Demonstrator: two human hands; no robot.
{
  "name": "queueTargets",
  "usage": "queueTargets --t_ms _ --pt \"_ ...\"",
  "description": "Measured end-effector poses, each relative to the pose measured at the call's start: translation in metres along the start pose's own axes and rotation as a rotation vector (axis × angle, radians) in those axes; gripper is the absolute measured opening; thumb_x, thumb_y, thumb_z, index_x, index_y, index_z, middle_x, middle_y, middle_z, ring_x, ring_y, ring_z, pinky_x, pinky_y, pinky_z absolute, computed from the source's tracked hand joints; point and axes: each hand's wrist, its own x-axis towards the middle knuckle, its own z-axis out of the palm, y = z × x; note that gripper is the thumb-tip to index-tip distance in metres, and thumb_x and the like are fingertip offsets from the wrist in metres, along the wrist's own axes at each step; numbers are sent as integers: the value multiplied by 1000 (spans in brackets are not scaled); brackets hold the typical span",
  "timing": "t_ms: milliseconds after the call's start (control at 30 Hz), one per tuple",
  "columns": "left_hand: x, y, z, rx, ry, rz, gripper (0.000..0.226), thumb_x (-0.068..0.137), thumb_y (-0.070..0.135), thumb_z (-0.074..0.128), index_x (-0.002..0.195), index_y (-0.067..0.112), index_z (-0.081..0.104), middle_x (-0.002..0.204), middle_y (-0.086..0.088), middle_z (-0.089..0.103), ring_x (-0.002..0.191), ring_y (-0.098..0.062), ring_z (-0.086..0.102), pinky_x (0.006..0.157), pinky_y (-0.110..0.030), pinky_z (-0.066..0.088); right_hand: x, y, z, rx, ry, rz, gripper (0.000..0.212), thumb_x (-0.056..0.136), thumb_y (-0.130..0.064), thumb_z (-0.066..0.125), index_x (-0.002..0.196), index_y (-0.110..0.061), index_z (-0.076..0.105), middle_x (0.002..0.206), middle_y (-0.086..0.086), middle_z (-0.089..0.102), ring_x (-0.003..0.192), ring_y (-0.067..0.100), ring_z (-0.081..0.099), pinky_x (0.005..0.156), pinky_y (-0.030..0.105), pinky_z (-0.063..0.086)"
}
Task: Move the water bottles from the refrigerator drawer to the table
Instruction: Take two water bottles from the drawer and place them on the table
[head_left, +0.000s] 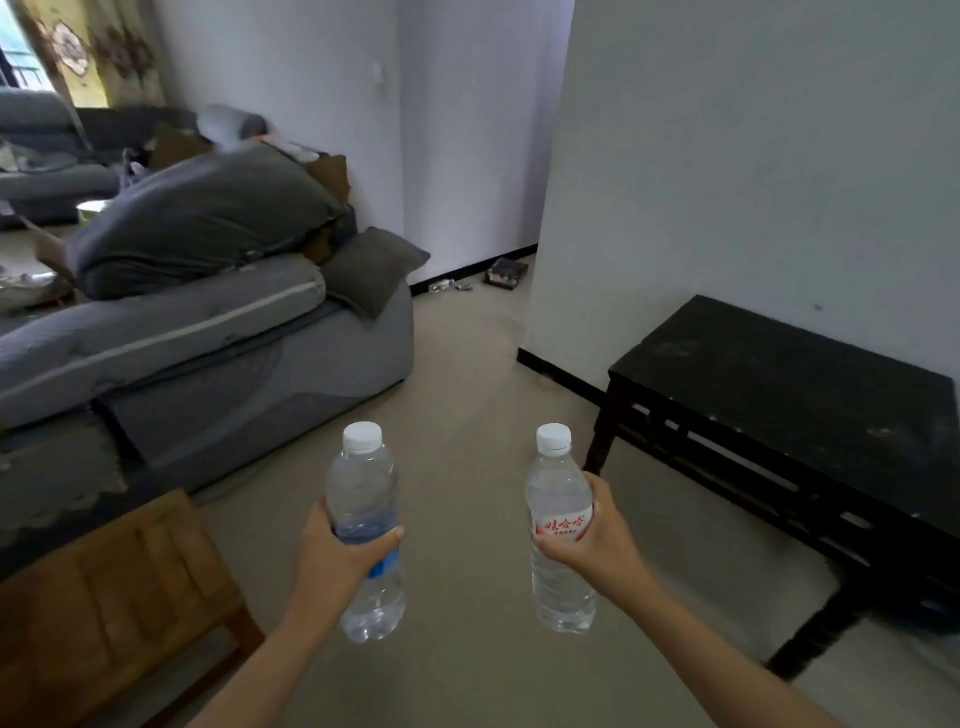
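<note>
My left hand (332, 561) grips a clear water bottle with a blue label (363, 488) around its middle, held upright over the floor. My right hand (597, 540) grips a second clear water bottle with a red-lettered white label (556, 483), also upright. Both bottles have white caps. A black wooden table (779, 374) stands against the white wall to the right of my right hand, its top bare. The refrigerator drawer is not in view.
A grey sofa (208, 338) piled with dark cushions fills the left. A brown wooden piece of furniture (104, 587) sits at the lower left. Beige floor (467, 364) runs ahead between sofa and table. Small items lie on the floor by the far wall corner (506, 273).
</note>
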Motion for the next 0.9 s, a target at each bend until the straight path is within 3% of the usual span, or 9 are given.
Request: queueTargets --t_ms 200,500,633,800,900 --pt "40 -1 16 21 87 -44 69 60 8 82 119 11 47 103 -4 55 94 -22 54 85 -39 47 68 6 15 0 -62 -46 60 63 -16 81 97 -41 38 99 -11 55 88 9 61 77 25 52" --pt "117 -40 -2 -7 228 -181 58 65 6 78 114 7 49 100 -5 57 91 -23 55 81 -36 47 171 3 84 -37 -241 -60 63 60 -22 81 101 -43 38 100 -12 55 91 9 59 82 30 52" --pt "174 -56 -22 -13 225 -157 55 64 7 79 112 6 52 99 -10 61 89 -26 59 77 -35 48 220 -16 119 -70 -227 -94 58 60 -14 81 95 -38 41 94 -11 57 85 9 60 76 26 51" --pt "272 -69 -52 -22 213 -129 57 63 11 80 112 9 50 99 -7 60 90 -24 59 77 -37 49 291 -34 166 -80 -190 -58 59 60 -19 81 105 -29 46 98 -6 60 85 8 61 73 22 50" --pt "330 -71 -70 -20 188 -95 59 63 11 81 113 9 48 98 -6 58 87 -22 58 74 -33 48 331 -47 189 -86 -118 -42 55 60 -15 81 102 -28 47 95 -5 62 83 8 62 72 22 50"
